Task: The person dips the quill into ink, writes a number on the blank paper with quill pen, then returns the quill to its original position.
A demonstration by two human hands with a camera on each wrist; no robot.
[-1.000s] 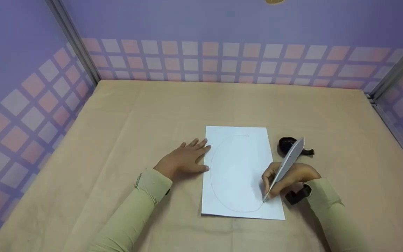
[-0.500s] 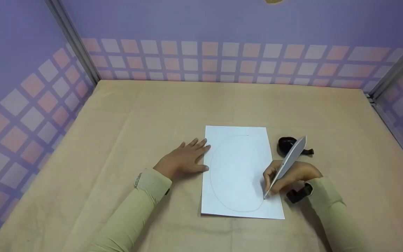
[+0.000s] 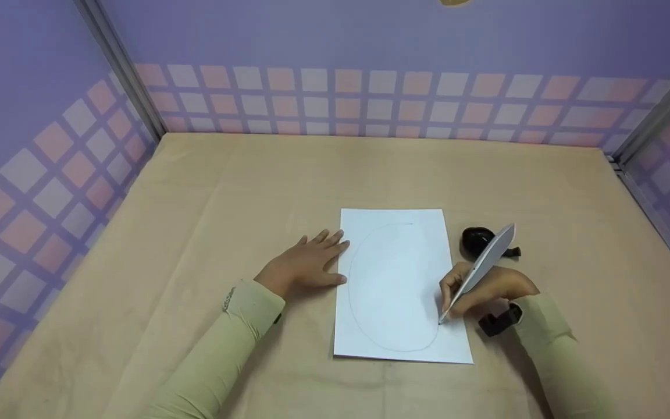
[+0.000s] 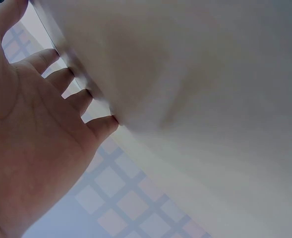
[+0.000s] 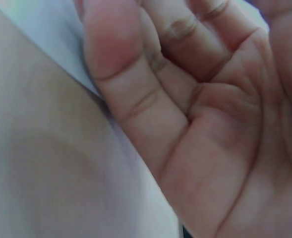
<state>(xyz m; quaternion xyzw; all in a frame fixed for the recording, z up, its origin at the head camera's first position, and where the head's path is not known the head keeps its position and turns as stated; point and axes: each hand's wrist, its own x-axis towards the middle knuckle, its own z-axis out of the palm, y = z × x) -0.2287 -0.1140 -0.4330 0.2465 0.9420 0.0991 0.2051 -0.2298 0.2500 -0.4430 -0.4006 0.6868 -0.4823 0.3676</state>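
There is one paper sheet (image 3: pixel 393 279), one feather-shaped pen (image 3: pixel 484 263) and one black round-bodied object (image 3: pixel 477 240).

Left grip (image 4: pixel 41 124), spread fingertips (image 4: pixel 110 124) on beige cloth (image 4: pixel 210 99), checkered wall (image 4: pixel 132 203) beyond

Stretches back as a broad, flat, beige cloth-covered table (image 3: pixel 277 180), faintly creased and lightly stained in places, up to a straight far edge. Carries a white sheet of paper (image 3: pixel 394 282), laid lengthwise, a little right of the middle. Also bears a small, glossy black object (image 3: pixel 476 241), near the paper's upper right side but apart from it, rounded, with a short stub pointing right, and partly hidden from sight.
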